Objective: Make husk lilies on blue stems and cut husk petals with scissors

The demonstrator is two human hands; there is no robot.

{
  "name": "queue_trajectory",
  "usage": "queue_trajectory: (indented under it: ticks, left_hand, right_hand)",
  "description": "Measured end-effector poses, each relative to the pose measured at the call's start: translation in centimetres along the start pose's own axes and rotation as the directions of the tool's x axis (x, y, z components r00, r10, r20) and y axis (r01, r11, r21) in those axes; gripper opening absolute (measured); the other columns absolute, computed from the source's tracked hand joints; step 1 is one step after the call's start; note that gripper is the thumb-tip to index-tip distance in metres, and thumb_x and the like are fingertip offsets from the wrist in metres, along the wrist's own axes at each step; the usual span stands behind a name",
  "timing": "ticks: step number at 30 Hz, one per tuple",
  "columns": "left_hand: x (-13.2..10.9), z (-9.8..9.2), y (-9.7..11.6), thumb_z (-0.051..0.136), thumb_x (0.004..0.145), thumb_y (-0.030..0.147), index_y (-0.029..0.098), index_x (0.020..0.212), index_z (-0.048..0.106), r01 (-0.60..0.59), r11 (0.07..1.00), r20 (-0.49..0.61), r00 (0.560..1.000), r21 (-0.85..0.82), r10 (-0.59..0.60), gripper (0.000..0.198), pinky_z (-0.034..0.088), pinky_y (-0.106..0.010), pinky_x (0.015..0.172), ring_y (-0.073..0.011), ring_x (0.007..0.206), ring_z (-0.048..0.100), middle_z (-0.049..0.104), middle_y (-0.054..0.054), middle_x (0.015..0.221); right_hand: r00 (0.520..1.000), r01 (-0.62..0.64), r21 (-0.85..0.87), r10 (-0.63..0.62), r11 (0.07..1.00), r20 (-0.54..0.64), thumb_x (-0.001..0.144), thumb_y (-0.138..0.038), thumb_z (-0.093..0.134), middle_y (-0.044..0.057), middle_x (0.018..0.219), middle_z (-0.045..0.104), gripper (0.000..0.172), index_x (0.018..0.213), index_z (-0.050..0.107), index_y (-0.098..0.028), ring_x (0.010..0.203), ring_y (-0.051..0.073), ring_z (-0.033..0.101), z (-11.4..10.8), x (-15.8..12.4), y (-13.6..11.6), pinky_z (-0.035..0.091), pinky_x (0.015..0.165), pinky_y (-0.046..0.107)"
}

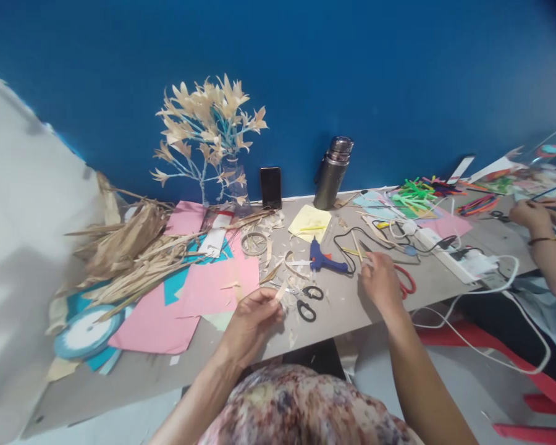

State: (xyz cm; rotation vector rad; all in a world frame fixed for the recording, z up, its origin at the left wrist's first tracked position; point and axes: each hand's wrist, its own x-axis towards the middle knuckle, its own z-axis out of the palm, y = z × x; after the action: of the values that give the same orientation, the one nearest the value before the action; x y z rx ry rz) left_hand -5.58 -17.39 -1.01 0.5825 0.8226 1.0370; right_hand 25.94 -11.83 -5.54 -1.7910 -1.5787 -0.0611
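My left hand [259,312] pinches a small pale strip [282,290], which looks like dried husk, above the table's front part. Just right of it lie black-handled scissors [306,310] among pale scraps. My right hand [380,281] is low over the table with its fingers closed; whatever is in them is hidden. A thin pale stick [356,245] lies by those fingertips, and a red handle [408,281] shows behind the hand. Between the hands, farther back, rests a blue glue gun [322,256] with a black cord.
Dried husks [125,247], pink paper [217,284] and a blue ribbon spool [90,330] cover the left side. Husk flowers [208,117], a phone [271,187] and a flask [333,173] stand by the wall. At right are a power strip [445,253] and another person's hands [535,216].
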Motion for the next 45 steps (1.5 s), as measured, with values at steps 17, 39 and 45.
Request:
queue_trajectory:
  ticks: [17, 39, 45]
  left_hand:
    - [0.0, -0.4, 0.0, 0.084, 0.068, 0.026, 0.014, 0.070, 0.062, -0.008, 0.993, -0.043, 0.999, -0.120, 0.003, 0.025, 0.050, -0.023, 0.061, -0.0121, 0.065, 0.061, 0.064, -0.001, 0.071]
    - [1.2, -2.1, 1.6, 0.056, 0.089, 0.014, 0.011, 0.069, 0.060, 0.090, 0.926, -0.177, 0.970, -0.366, -0.165, 0.020, 0.050, -0.023, 0.054, -0.0121, 0.056, 0.060, 0.062, -0.005, 0.062]
    - [1.1, -1.9, 1.4, 0.050, 0.090, 0.014, 0.010, 0.063, 0.059, 0.152, 0.889, -0.138, 0.963, -0.432, -0.231, 0.028, 0.051, -0.025, 0.054, -0.0143, 0.056, 0.061, 0.062, -0.007, 0.058]
  right_hand:
    - [0.746, -0.519, 0.720, -0.167, 0.461, 0.645, 0.081, -0.043, 0.075, -0.004, 0.058, 0.051, 0.029, 0.079, 0.067, -0.016, 0.048, 0.009, 0.040, 0.7, -4.2, -13.9, 0.030, 0.045, 0.021]
    - [0.773, 0.263, 0.030, -0.229, 0.964, 0.591, 0.088, -0.020, 0.062, 0.007, 0.090, 0.064, 0.003, 0.086, 0.064, -0.018, 0.082, 0.023, 0.063, 2.1, -4.8, -8.8, 0.043, 0.071, 0.030]
    - [0.773, 0.359, -0.107, -0.230, 0.927, 0.592, 0.090, -0.020, 0.061, 0.006, 0.086, 0.069, 0.007, 0.085, 0.065, -0.021, 0.076, 0.023, 0.066, 1.8, -4.6, -9.3, 0.037, 0.060, 0.028]
